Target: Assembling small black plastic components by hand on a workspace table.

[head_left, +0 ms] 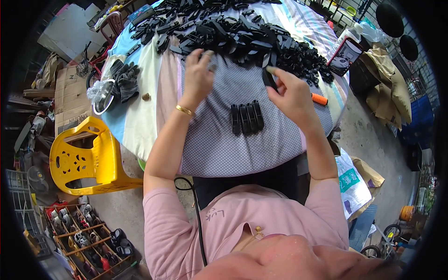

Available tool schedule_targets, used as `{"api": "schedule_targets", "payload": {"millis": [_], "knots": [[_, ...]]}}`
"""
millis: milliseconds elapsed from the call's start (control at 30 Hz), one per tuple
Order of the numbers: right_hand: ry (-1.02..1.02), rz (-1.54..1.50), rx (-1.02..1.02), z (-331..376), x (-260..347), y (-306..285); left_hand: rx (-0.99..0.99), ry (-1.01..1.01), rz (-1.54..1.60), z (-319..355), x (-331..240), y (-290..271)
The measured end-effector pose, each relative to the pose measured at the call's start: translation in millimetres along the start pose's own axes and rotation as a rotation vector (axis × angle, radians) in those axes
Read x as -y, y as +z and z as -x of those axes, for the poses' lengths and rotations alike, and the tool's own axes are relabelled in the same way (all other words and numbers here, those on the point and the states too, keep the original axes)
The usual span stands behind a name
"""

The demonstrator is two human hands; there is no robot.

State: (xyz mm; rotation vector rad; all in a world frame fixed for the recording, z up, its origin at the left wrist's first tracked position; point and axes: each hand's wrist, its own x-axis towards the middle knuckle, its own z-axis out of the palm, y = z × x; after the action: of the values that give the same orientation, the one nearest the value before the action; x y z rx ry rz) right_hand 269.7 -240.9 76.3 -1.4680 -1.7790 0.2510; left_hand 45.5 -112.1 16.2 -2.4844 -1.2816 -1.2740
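My right hand [290, 91] pinches a slim black plastic piece [269, 80] between thumb and fingers, just in front of the heap. Over on the left, my left hand [198, 77] is raised by the heap's near edge, its fingers apart and slightly blurred, with nothing visible in them. A large heap of black plastic parts [224, 37] spreads over the far half of the table. Nearer me, several long black pieces [247, 118] lie side by side in a neat row on the dotted grey cloth [214, 149]. What exactly these parts are, I cannot tell.
An orange-handled tool [319, 99] lies right of my right hand, with a propped phone [345, 56] beyond it. Dark gloves [125, 80] and a metal bowl [103, 99] sit at the table's left. A yellow chair [95, 156] stands close by; a black cable [199, 224] hangs before me.
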Motion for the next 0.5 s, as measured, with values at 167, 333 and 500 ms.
{"api": "schedule_targets", "payload": {"millis": [167, 333, 500], "knots": [[0.025, 0.085, 0.216, 28.0, -4.2, 1.3, -0.036, -0.148, -0.308, 11.2, 80.0, 12.3], [-0.039, 0.132, 0.243, 44.3, -9.8, 18.2, 0.157, -0.287, -0.050, 2.2, 55.9, -3.1], [-0.045, 0.065, 0.286, 46.3, -5.1, 18.1, 0.124, -0.285, -0.101, 6.0, 45.3, -3.3]]}}
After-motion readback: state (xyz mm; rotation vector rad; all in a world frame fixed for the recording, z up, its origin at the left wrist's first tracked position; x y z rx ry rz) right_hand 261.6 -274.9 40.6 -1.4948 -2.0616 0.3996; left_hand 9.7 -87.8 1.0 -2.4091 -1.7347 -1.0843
